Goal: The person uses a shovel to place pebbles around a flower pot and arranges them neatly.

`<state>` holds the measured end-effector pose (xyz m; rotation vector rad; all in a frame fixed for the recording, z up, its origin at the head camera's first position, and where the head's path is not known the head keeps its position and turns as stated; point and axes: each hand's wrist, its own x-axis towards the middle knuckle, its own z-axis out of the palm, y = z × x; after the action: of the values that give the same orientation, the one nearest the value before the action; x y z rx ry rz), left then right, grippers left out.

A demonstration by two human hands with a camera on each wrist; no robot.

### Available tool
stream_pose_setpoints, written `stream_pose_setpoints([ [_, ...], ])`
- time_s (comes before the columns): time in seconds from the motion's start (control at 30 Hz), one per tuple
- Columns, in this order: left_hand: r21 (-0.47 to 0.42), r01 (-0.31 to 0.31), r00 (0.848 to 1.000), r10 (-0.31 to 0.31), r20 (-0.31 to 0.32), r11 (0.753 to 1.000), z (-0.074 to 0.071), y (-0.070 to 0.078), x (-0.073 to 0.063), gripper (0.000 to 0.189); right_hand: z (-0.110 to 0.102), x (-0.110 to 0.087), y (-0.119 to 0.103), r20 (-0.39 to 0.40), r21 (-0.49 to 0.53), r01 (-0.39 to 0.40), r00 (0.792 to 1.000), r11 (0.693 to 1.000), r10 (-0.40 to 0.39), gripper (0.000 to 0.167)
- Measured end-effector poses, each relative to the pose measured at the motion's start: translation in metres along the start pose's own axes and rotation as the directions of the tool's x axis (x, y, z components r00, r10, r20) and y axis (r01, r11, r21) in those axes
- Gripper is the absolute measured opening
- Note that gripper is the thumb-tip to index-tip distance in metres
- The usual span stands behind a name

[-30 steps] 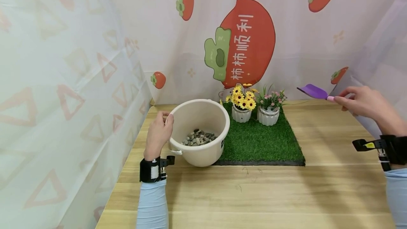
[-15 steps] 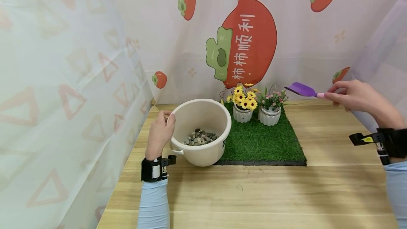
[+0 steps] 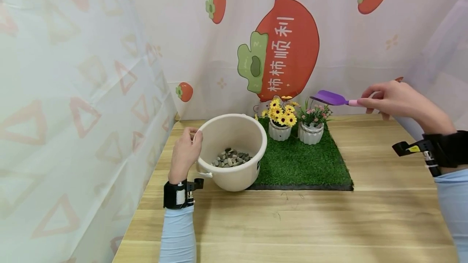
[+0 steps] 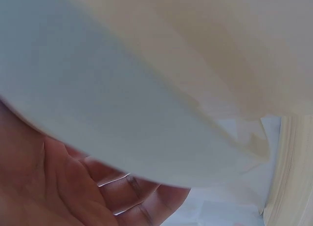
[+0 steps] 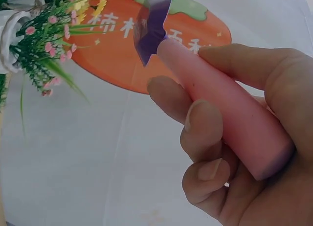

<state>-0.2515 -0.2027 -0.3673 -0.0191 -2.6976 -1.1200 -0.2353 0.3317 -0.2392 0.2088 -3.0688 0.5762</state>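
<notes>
In the head view my left hand [image 3: 185, 154] grips the left rim of a cream plastic bucket [image 3: 234, 180]. Grey and tan pebbles [image 3: 232, 159] lie on the bucket's bottom. Fingers [image 4: 132, 196] curl beneath the pale rim in the left wrist view, where the rim covers part of the hand. My right hand [image 3: 398, 100] holds a small garden trowel [image 3: 332, 98] in the air by its pink handle. The trowel's purple blade points left, level with the pink flowers. In the right wrist view the fingers wrap around the handle [image 5: 220, 108].
A square of artificial turf [image 3: 303, 167] lies right of the bucket on the wooden table [image 3: 278, 230]. At its back stand a pot of yellow flowers [image 3: 279, 131] and a pot of pink flowers [image 3: 310, 134]. A printed cloth [image 3: 340, 44] hangs behind.
My right hand has carried the trowel leftward and slightly upward, bringing its blade near the pink flowers. The left hand has kept its grip on the bucket rim.
</notes>
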Motion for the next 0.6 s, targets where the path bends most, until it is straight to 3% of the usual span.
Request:
stream_pose_setpoints([
  [0.23,0.005,0.006,1.0,-0.006,-0.001,1.0,0.002,-0.001,0.002,0.047,-0.008,0.003,-0.018,0.009,-0.06,0.023,1.0,0.998,-0.022,0.046],
  [0.6,0.011,0.017,1.0,-0.017,0.012,1.0,0.003,0.001,0.001,0.047,-0.017,0.007,-0.043,0.035,-0.044,0.078,0.996,0.996,-0.076,0.04],
])
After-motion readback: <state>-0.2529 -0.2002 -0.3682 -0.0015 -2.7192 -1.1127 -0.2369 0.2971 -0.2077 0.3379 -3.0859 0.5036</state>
